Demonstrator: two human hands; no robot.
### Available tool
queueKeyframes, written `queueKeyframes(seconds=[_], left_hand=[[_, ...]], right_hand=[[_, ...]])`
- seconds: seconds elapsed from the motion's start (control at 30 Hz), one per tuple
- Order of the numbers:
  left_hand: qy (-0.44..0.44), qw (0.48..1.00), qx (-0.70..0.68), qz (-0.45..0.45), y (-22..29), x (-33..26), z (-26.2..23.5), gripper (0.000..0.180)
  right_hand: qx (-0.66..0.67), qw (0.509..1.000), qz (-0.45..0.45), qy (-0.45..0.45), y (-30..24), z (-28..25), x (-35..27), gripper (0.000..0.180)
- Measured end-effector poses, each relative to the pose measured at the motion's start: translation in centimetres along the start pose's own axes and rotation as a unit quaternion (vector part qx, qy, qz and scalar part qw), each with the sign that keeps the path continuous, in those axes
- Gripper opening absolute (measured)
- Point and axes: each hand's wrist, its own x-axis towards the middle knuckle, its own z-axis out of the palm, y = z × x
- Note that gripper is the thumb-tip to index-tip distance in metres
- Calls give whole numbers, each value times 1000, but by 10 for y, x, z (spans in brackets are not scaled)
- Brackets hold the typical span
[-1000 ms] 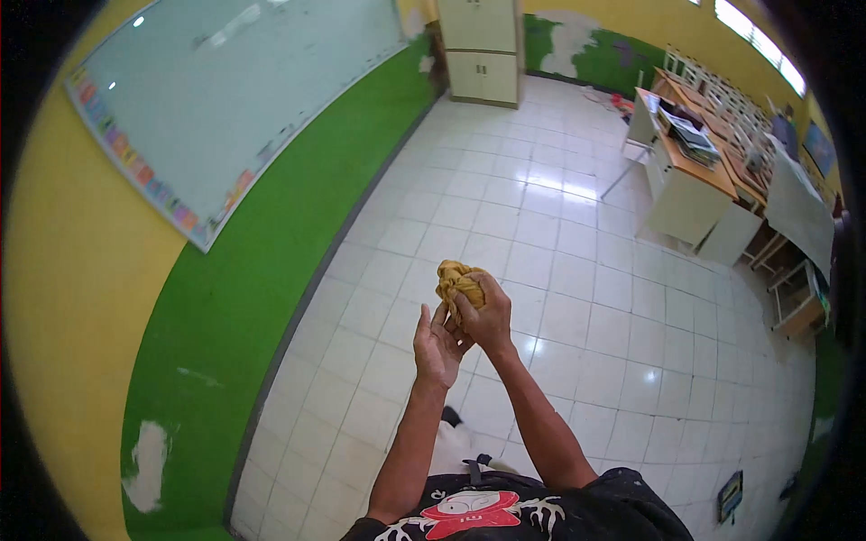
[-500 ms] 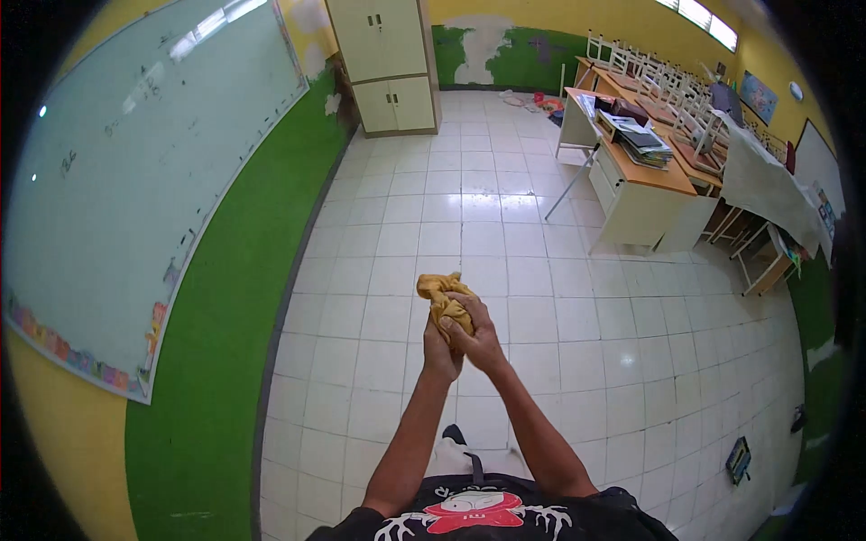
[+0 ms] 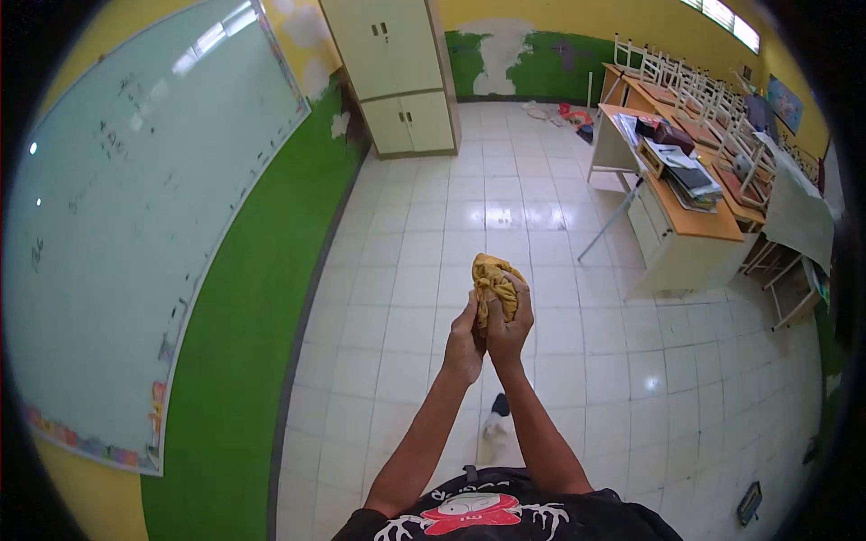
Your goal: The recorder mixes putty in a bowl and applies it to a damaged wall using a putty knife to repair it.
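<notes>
A crumpled yellow cloth [image 3: 494, 281] sits bunched between both raised hands above a white tiled floor [image 3: 541, 216]. The left hand [image 3: 465, 341] clasps its lower side; the right hand [image 3: 511, 323] grips it from the right. A whiteboard [image 3: 135, 225] lines the green wall; desks [image 3: 695, 212] stand right.

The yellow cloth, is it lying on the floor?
No, the yellow cloth is bunched up between the left hand and right hand, above the floor.
</notes>
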Motion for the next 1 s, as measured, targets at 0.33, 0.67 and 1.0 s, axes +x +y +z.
queueKeyframes(seconds=[0.33,0.67,1.0], left_hand=[[43,997,8,60,65,210,-9,54],[136,982,-87,93,92,489,-43,33],[99,990,-92,-29,145,726,-17,37]], right_hand=[[203,957,199,-65,109,58,190,32],[-82,961,116,-236,273,152,324,30],[-54,988,114,-85,370,207,513,14]])
